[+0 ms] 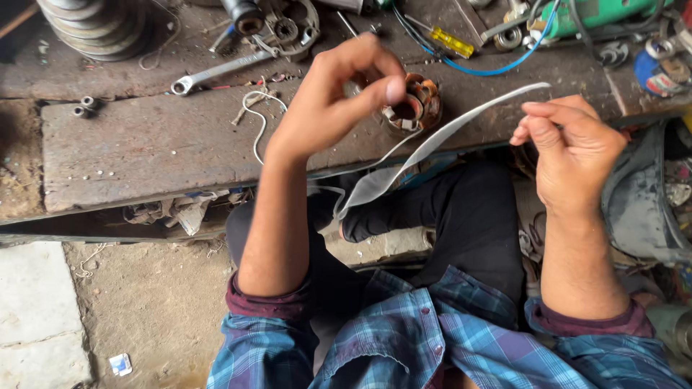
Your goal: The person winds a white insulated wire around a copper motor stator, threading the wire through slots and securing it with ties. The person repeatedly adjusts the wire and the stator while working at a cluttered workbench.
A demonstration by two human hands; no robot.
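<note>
Head view, only one. Person sits at a worn wooden workbench (144, 144) that runs across the upper half of the frame.

Left hand (339, 94), upper centre, is curled closed, thumb and fingers pinching at the top edge of a small motor stator (412, 108) with copper windings. The stator stands on the bench's near edge, just right of that hand, partly hidden by the fingers.

Right hand (569, 144), centre right, is closed too, fingertips pinching the upper end of a long pale insulating strip (432, 140). The strip slants down-left from that hand, passes in front of the stator and hangs off the bench edge toward the dark-trousered lap. Whether it touches the stator, can't tell.

Step in hand, as I judge it: lining up the strip with the stator, left hand steadying the core, right hand holding the strip taut. Next move likely calls for a firm grip on the core and fine guiding of the strip's end toward a slot, no slack.

Around: a combination spanner (216, 72) upper left, stacked metal discs (97, 25) in the top left corner, a yellow-handled screwdriver (447, 39) top centre, a blue cable (497, 68) looping by it, a green power tool (605, 14) top right, white string (256, 119) on the bench left of the wrist.
</note>
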